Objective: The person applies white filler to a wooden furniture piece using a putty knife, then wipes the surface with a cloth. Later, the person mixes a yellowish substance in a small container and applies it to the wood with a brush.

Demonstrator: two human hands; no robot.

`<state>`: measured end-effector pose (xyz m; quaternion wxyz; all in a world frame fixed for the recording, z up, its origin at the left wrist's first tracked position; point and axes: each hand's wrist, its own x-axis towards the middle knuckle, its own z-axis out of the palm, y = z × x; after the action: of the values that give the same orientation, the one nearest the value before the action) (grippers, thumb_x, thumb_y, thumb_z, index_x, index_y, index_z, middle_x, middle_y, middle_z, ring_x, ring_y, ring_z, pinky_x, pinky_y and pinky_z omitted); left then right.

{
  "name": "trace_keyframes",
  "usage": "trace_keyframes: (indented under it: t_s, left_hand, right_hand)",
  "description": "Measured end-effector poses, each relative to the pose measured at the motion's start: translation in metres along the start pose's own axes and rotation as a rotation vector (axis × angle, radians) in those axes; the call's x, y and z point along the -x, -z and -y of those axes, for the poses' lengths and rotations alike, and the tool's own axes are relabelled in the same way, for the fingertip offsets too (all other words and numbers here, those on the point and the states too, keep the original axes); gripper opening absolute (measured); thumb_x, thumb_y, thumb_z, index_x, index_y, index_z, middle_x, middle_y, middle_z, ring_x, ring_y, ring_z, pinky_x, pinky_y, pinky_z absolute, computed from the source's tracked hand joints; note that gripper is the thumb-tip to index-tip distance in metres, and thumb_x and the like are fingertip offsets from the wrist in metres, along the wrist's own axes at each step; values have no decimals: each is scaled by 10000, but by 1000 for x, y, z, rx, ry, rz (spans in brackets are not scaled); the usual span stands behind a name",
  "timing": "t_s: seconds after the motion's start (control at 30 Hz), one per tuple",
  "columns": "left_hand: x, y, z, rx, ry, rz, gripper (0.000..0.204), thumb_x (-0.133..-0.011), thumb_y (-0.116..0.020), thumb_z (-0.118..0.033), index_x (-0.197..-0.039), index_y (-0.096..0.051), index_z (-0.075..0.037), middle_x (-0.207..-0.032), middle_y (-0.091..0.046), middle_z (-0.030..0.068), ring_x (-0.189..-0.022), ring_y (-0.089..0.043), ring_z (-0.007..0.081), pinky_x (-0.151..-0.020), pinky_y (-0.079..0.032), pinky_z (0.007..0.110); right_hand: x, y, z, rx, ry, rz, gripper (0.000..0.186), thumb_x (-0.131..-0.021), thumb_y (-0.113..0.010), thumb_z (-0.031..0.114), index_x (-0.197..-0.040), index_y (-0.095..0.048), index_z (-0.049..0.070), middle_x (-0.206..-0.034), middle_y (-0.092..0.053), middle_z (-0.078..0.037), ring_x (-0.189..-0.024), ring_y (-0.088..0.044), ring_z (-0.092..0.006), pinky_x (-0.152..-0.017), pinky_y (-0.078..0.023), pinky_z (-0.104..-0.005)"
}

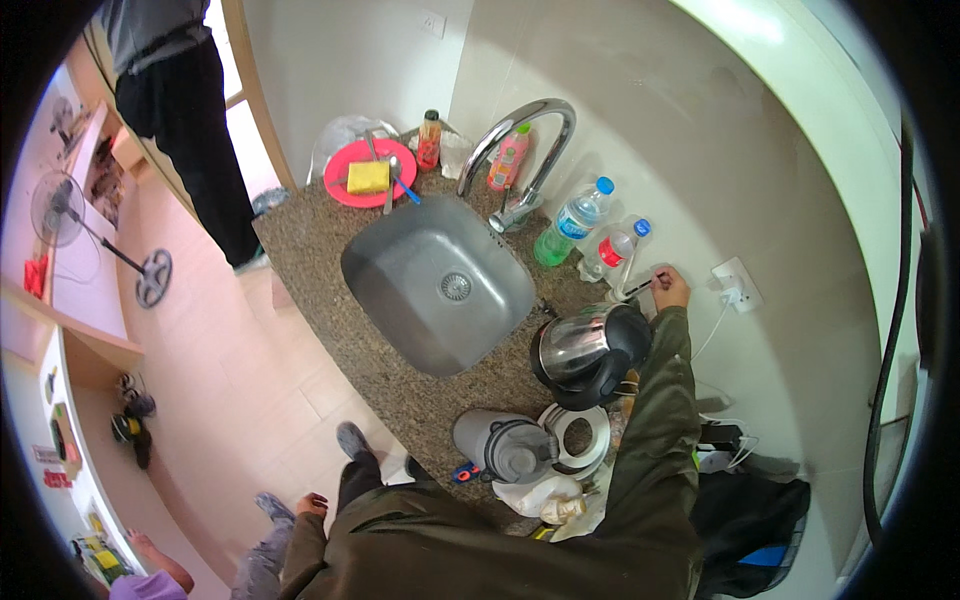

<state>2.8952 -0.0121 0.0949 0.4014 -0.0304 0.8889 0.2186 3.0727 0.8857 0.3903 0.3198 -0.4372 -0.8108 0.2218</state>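
Observation:
My right hand reaches past the kettle to the wall side of the counter. Its fingers are closed on a thin dark stick, whose kind I cannot make out; its far end is beside a small pale thing behind the kettle. Just left of this hand stand a clear bottle with a red label and a blue-capped bottle with green liquid. The steel and black kettle stands close to my right forearm. My left hand hangs low by my side, fingers loosely apart, with nothing seen in it.
A steel sink with a curved tap is set into the granite counter. A pink plate holds a yellow sponge and cutlery. A grey jug stands near me. Two other people are at the left; a fan stands beyond.

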Motion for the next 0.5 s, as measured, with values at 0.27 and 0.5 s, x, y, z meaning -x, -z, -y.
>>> trace_keyframes:
  t_s: [0.27,0.5]
  left_hand:
    - [18,-33,-4,126,43,48,275,-653,-529,44,-852,-695,-48,-742,-712,137,-715,-692,212,-659,-548,341]
    - [11,-38,-8,87,184,141,154,-660,-638,-21,-800,-694,-51,-723,-715,96,-707,-687,183,-669,-553,342]
  right_hand:
    - [4,11,0,25,-38,58,102,-841,-639,-49,-929,-631,0,-742,-677,-74,-693,-683,-134,-650,-529,-261]
    - [6,34,9,108,-66,93,76,-893,-660,50,-936,-630,-5,-760,-683,-72,-675,-667,-117,-590,-511,-244]
